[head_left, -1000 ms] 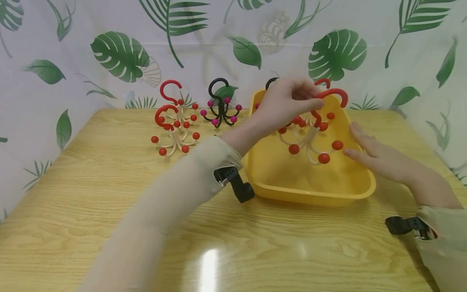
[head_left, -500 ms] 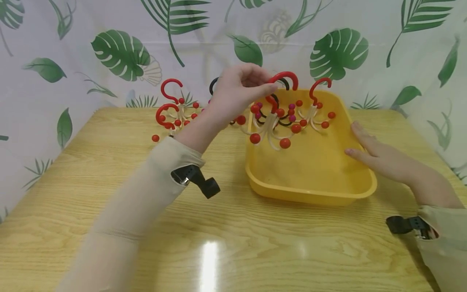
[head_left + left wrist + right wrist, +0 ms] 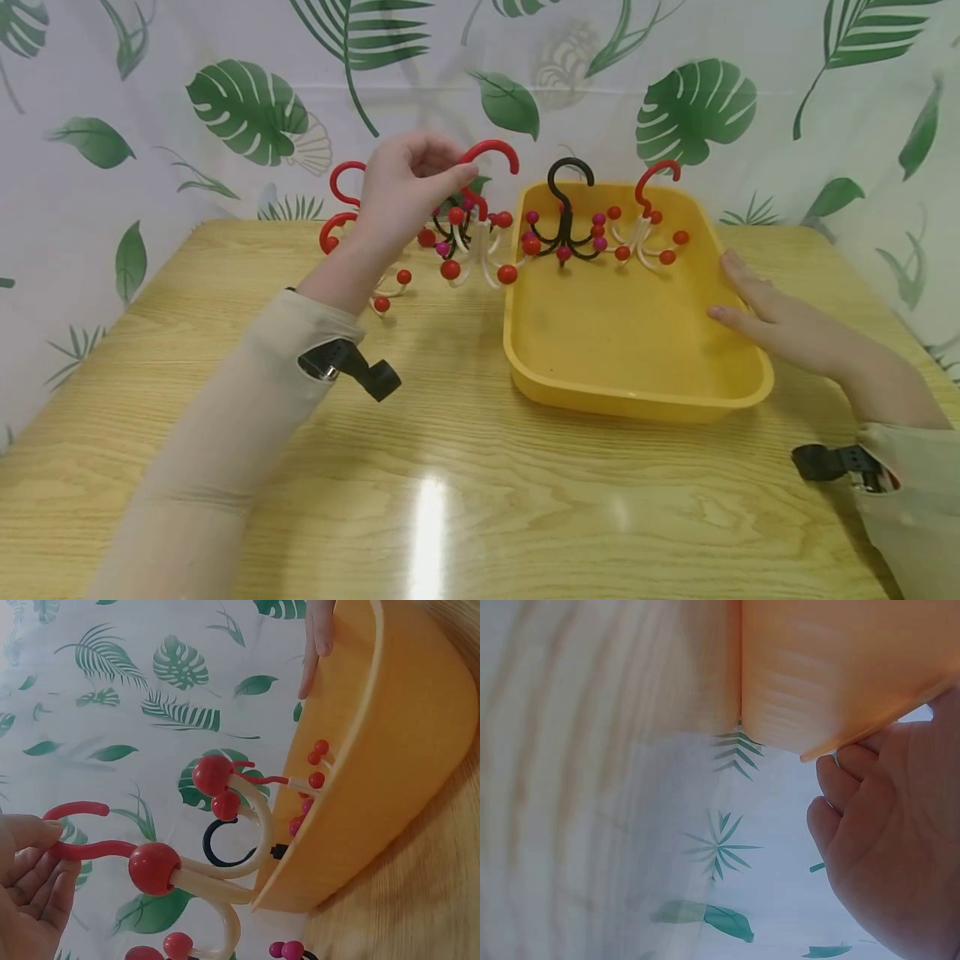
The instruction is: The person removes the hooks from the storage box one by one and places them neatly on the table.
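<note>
My left hand [image 3: 412, 187] pinches the red top hook of a cream multi-arm hanger [image 3: 482, 246] between thumb and fingers. Its curved arms end in red balls. In the head view it hangs above the table, just left of the yellow tray [image 3: 637, 404], its right side overlapping the tray's rim. My right hand [image 3: 787, 321] holds the tray's right wall, thumb on the inner side; the right wrist view has the other fingers [image 3: 836, 784] outside, under the rim. A black hanger [image 3: 566, 225] with magenta balls and a red-hooked cream hanger [image 3: 643, 229] are inside the tray at its far end.
Left of the tray, two more red-hooked cream hangers [image 3: 382, 304] are partly covered by my left hand and wrist. Another black hanger [image 3: 442, 237] stands behind the held one. A leaf-printed cloth [image 3: 420, 75] backs the wooden table [image 3: 450, 433].
My left hand has carried the cream hanger leftward from over the tray to beyond its left rim, uncovering the hangers inside the tray. My right hand has stayed at the tray's right side.
</note>
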Action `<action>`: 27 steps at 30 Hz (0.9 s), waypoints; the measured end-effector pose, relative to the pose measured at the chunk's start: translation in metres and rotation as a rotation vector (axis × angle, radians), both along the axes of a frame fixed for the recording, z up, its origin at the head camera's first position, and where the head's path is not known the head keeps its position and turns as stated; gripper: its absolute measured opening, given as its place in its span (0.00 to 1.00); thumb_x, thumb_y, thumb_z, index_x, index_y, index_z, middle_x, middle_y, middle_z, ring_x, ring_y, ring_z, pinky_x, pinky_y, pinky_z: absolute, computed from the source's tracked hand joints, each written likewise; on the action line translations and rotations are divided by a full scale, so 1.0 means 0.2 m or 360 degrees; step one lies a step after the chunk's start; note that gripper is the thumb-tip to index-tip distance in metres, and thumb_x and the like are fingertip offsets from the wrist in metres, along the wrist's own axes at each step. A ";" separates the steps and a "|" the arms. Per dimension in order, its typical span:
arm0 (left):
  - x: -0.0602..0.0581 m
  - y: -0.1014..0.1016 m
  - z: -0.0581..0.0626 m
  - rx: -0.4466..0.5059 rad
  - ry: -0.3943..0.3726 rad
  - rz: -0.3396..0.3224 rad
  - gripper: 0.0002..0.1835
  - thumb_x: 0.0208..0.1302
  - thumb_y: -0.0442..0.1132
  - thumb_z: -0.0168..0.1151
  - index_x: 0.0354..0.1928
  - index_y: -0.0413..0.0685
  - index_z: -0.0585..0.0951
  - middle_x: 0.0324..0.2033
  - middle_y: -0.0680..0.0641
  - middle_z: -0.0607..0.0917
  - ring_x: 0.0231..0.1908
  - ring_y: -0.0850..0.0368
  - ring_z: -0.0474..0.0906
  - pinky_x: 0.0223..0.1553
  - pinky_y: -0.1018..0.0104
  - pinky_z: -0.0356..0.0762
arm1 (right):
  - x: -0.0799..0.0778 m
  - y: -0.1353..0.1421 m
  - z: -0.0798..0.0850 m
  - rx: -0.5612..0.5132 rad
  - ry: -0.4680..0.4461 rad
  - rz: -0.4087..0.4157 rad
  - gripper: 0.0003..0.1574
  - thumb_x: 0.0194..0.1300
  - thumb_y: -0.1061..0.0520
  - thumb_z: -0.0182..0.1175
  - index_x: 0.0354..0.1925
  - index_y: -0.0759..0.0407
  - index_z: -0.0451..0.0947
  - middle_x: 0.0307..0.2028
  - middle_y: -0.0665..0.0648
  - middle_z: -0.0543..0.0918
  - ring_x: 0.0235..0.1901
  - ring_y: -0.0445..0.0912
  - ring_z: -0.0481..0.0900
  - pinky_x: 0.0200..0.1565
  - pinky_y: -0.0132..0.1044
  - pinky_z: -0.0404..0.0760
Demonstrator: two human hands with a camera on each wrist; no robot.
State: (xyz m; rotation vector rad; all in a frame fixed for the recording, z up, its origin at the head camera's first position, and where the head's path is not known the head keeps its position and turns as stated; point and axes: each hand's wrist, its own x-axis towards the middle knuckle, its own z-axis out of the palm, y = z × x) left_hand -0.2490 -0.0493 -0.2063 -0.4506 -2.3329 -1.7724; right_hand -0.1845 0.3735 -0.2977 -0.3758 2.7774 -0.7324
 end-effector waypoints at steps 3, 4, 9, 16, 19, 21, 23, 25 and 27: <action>-0.02 -0.04 -0.04 -0.0013 -0.0038 0.0063 0.10 0.58 0.42 0.69 0.39 0.45 0.82 0.36 0.48 0.83 0.38 0.55 0.78 0.41 0.67 0.76 | 0.00 0.00 0.00 -0.0007 0.0003 0.0006 0.49 0.74 0.42 0.44 0.73 0.50 0.23 0.73 0.50 0.24 0.70 0.59 0.23 0.64 0.64 0.30; -0.03 -0.05 -0.05 -0.0017 -0.0048 0.0081 0.10 0.58 0.42 0.69 0.39 0.46 0.82 0.36 0.48 0.82 0.38 0.55 0.77 0.41 0.67 0.75 | 0.01 0.00 0.00 -0.0008 0.0002 0.0007 0.48 0.74 0.42 0.44 0.73 0.50 0.23 0.73 0.50 0.24 0.70 0.59 0.23 0.64 0.64 0.30; -0.05 -0.09 -0.13 0.0007 -0.0115 0.0133 0.11 0.58 0.43 0.69 0.39 0.46 0.81 0.37 0.48 0.81 0.40 0.54 0.76 0.42 0.67 0.75 | 0.01 0.00 -0.01 -0.0010 -0.0008 -0.0002 0.49 0.74 0.42 0.44 0.73 0.50 0.23 0.73 0.51 0.24 0.70 0.60 0.22 0.64 0.64 0.30; -0.08 -0.12 -0.26 0.0032 -0.0192 0.0152 0.10 0.59 0.42 0.69 0.39 0.46 0.81 0.37 0.48 0.81 0.39 0.54 0.75 0.41 0.67 0.74 | 0.00 0.00 -0.01 -0.0008 -0.0002 -0.0006 0.49 0.74 0.42 0.44 0.73 0.49 0.24 0.73 0.50 0.25 0.70 0.60 0.22 0.64 0.65 0.30; -0.09 -0.13 -0.30 0.0032 -0.0193 0.0151 0.09 0.59 0.40 0.68 0.39 0.45 0.81 0.36 0.47 0.81 0.38 0.54 0.75 0.40 0.67 0.74 | 0.00 0.00 -0.01 -0.0009 -0.0002 -0.0006 0.49 0.74 0.42 0.44 0.73 0.49 0.24 0.73 0.50 0.25 0.70 0.61 0.23 0.64 0.65 0.30; -0.10 -0.13 -0.32 0.0025 -0.0208 0.0147 0.09 0.59 0.40 0.68 0.38 0.44 0.81 0.36 0.47 0.81 0.38 0.54 0.75 0.40 0.67 0.74 | 0.00 0.00 -0.01 -0.0009 -0.0003 -0.0007 0.49 0.74 0.42 0.44 0.73 0.49 0.24 0.73 0.50 0.25 0.70 0.61 0.23 0.64 0.64 0.30; -0.10 -0.14 -0.33 0.0009 -0.0225 0.0146 0.09 0.59 0.40 0.68 0.38 0.44 0.80 0.36 0.47 0.81 0.38 0.53 0.76 0.40 0.68 0.75 | 0.00 0.00 -0.01 -0.0010 -0.0003 -0.0006 0.49 0.74 0.41 0.44 0.73 0.49 0.24 0.73 0.50 0.25 0.70 0.60 0.23 0.64 0.64 0.30; -0.11 -0.14 -0.35 0.0005 -0.0240 0.0134 0.10 0.60 0.40 0.68 0.38 0.44 0.80 0.36 0.47 0.81 0.38 0.53 0.76 0.41 0.68 0.76 | 0.00 0.00 0.00 -0.0009 -0.0003 -0.0007 0.49 0.74 0.41 0.44 0.73 0.49 0.24 0.73 0.50 0.25 0.70 0.61 0.23 0.64 0.64 0.30; -0.10 -0.14 -0.36 -0.0011 -0.0244 0.0132 0.10 0.60 0.40 0.68 0.39 0.44 0.79 0.36 0.47 0.81 0.38 0.53 0.77 0.41 0.68 0.76 | 0.00 0.00 -0.01 -0.0007 -0.0006 -0.0013 0.49 0.74 0.41 0.44 0.73 0.48 0.24 0.73 0.50 0.25 0.70 0.61 0.23 0.64 0.65 0.30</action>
